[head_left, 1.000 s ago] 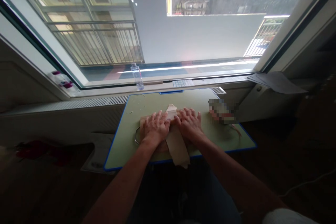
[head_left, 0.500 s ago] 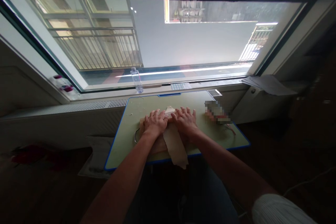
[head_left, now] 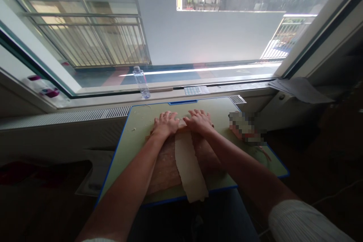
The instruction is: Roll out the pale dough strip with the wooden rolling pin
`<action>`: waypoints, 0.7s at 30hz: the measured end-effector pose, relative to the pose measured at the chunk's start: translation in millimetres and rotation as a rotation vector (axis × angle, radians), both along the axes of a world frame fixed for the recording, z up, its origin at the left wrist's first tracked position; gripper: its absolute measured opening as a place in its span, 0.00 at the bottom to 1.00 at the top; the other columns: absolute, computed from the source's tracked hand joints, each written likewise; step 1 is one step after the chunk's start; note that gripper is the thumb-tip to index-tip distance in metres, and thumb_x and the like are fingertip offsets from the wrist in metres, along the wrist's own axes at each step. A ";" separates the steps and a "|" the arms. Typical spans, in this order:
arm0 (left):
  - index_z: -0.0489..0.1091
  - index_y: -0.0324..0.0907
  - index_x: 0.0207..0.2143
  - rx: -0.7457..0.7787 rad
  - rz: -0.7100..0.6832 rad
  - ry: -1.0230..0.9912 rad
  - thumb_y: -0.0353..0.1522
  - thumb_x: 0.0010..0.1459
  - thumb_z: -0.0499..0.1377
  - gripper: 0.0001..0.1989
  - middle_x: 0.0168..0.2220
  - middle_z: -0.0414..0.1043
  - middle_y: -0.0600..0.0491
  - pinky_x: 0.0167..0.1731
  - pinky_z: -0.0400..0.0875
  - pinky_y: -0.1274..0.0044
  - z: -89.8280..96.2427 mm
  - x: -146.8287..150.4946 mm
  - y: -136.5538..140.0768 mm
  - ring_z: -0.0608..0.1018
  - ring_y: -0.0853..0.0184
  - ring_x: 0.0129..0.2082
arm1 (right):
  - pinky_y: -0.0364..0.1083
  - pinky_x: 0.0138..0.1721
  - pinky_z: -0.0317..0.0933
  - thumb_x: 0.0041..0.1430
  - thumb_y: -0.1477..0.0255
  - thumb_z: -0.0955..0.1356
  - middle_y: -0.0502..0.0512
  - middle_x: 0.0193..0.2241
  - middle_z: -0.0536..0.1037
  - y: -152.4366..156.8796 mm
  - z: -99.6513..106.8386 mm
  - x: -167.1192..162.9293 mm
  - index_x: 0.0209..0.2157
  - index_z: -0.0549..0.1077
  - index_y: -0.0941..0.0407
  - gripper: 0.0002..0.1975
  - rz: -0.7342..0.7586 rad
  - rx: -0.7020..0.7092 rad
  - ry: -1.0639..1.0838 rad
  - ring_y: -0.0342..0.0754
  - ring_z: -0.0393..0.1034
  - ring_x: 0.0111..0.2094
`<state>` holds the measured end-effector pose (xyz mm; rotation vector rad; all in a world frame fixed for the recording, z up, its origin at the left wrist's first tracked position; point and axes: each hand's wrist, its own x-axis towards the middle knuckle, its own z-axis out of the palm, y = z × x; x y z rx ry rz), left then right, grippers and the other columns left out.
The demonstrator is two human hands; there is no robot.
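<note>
A long strip of flattened dough [head_left: 189,166] lies across a wooden board [head_left: 163,172], its near end hanging over the table's front edge. Across the strip's far part runs a wooden rolling pin [head_left: 183,129], seen mainly between my hands. My left hand [head_left: 166,123] presses palm-down on the pin's left part, fingers stretched forward and a little apart. On its right part my right hand [head_left: 199,121] lies the same way, fingers spread. Neither hand wraps round the pin. Both hands hide most of the pin and the strip's far end.
A green table [head_left: 121,159] with a blue rim carries the board. A pixelated object [head_left: 246,128] sits at its right. On the windowsill stand a clear bottle [head_left: 141,83] and, at left, a bottle with purple parts [head_left: 45,89]. Papers [head_left: 300,89] lie at right.
My hands and the rolling pin have moved forward, away from me, over the dough strip, covering its far end. The view has tilted down and come closer to the table.
</note>
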<state>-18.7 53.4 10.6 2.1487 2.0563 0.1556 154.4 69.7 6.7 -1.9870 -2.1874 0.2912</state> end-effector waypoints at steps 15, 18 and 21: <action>0.67 0.52 0.69 0.038 0.050 0.012 0.45 0.71 0.46 0.29 0.73 0.63 0.47 0.69 0.60 0.52 -3.2 7.0 -29.1 0.66 0.51 0.71 | 0.64 0.67 0.51 0.72 0.54 0.60 0.60 0.69 0.71 -31.0 -0.9 2.0 0.66 0.73 0.50 0.29 -0.014 0.107 -0.021 0.63 0.62 0.66; 0.70 0.53 0.67 0.097 0.055 0.042 0.45 0.72 0.45 0.28 0.72 0.65 0.48 0.69 0.59 0.52 -6.1 10.3 -49.2 0.67 0.52 0.70 | 0.64 0.68 0.49 0.73 0.58 0.60 0.61 0.68 0.71 -54.2 -3.4 2.9 0.64 0.75 0.51 0.26 -0.015 0.177 -0.057 0.63 0.61 0.66; 0.71 0.51 0.67 0.137 0.035 0.045 0.44 0.73 0.44 0.28 0.72 0.65 0.46 0.70 0.58 0.50 -8.0 13.0 -73.8 0.66 0.50 0.71 | 0.67 0.69 0.46 0.75 0.60 0.59 0.61 0.70 0.69 -79.5 -4.1 5.5 0.63 0.75 0.51 0.25 -0.010 0.190 -0.080 0.65 0.57 0.70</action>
